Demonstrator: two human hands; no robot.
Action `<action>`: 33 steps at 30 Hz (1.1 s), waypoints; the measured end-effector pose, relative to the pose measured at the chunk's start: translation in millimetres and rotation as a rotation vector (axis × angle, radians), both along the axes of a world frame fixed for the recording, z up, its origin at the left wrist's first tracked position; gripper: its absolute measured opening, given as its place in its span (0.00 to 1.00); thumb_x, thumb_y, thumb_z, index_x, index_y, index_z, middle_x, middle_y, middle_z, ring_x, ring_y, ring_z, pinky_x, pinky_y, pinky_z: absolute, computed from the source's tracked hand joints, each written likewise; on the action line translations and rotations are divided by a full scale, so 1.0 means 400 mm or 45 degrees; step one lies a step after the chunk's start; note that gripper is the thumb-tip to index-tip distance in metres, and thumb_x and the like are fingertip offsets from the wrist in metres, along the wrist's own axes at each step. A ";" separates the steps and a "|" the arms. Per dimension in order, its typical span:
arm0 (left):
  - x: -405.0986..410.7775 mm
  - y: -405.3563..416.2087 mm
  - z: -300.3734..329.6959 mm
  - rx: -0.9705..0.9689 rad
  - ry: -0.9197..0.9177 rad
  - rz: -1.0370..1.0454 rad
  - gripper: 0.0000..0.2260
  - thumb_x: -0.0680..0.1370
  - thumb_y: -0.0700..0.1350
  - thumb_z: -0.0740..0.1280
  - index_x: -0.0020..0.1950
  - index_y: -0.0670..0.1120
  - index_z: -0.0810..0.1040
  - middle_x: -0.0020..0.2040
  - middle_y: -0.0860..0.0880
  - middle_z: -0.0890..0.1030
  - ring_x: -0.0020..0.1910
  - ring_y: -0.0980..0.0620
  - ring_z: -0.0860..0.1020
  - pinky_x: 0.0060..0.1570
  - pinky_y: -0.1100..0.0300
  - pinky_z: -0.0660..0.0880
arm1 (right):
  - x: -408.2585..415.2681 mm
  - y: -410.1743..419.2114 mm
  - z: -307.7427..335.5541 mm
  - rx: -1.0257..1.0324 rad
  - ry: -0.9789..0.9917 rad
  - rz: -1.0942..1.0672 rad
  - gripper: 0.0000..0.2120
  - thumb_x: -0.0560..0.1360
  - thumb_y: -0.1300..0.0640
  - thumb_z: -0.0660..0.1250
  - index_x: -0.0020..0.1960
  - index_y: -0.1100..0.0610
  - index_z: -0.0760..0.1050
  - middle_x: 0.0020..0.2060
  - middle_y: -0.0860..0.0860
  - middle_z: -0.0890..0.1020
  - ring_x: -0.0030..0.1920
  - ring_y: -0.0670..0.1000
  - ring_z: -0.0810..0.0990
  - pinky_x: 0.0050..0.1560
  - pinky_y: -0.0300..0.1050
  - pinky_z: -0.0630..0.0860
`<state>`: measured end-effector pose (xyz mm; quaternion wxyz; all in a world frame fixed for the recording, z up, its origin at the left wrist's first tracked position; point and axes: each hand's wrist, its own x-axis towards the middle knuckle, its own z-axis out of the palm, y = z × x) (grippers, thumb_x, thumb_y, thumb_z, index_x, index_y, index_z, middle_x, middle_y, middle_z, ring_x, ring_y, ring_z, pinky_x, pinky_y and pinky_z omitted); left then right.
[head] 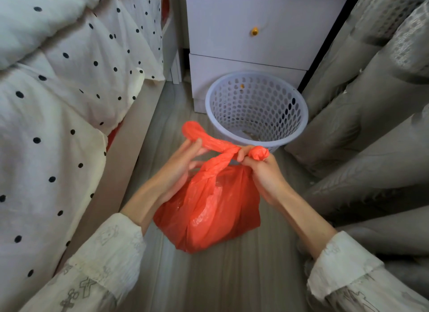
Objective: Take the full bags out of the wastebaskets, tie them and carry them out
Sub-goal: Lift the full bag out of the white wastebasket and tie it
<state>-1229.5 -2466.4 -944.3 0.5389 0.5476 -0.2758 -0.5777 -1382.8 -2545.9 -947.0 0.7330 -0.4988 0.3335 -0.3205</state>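
Grey wood-grain floor (220, 284) between a bed and heavy curtains carries the full red bag (209, 209), thin crinkled glossy plastic bulging in a soft lump, already out of the perforated pale-blue wastebasket (256, 107) just behind it. Its two handles are twisted into ropes and crossed: the left hand (183, 163) grips one and the right hand (262, 174) pinches the other's balled end, fingers curled tight. By my judgement the tying step is mid-knot, and next calls for pulling the ends apart to cinch it.

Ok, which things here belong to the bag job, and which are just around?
Job: red plastic bag, left hand, right hand, pale blue perforated wastebasket.
Just around: white two-drawer nightstand, polka-dot duvet, grey curtains.
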 end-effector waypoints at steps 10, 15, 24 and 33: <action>-0.008 -0.029 0.000 -0.114 0.602 0.399 0.09 0.78 0.44 0.57 0.50 0.42 0.74 0.37 0.50 0.82 0.39 0.55 0.83 0.40 0.61 0.81 | -0.006 0.018 -0.017 -0.481 0.224 0.151 0.12 0.70 0.73 0.60 0.43 0.60 0.76 0.37 0.48 0.80 0.39 0.35 0.78 0.49 0.28 0.72; -0.003 -0.023 -0.013 -0.030 0.686 0.568 0.14 0.80 0.42 0.52 0.36 0.47 0.68 0.17 0.54 0.63 0.18 0.57 0.66 0.32 0.64 0.78 | -0.018 0.022 -0.032 0.075 0.000 -0.088 0.17 0.81 0.57 0.52 0.41 0.59 0.76 0.44 0.52 0.83 0.46 0.48 0.81 0.59 0.44 0.74; 0.023 -0.007 -0.063 0.064 -0.152 0.582 0.18 0.82 0.47 0.50 0.32 0.48 0.58 0.16 0.55 0.57 0.15 0.60 0.54 0.19 0.74 0.53 | -0.100 -0.071 -0.065 0.468 0.322 -0.715 0.23 0.80 0.46 0.49 0.29 0.52 0.54 0.11 0.46 0.56 0.12 0.44 0.54 0.20 0.32 0.61; 0.041 0.028 -0.126 0.026 -1.430 0.386 0.08 0.76 0.33 0.57 0.52 0.35 0.73 0.50 0.35 0.81 0.48 0.33 0.78 0.45 0.49 0.69 | -0.242 -0.146 -0.251 0.263 0.796 -0.819 0.17 0.64 0.35 0.53 0.26 0.47 0.65 0.24 0.47 0.67 0.25 0.49 0.65 0.29 0.40 0.61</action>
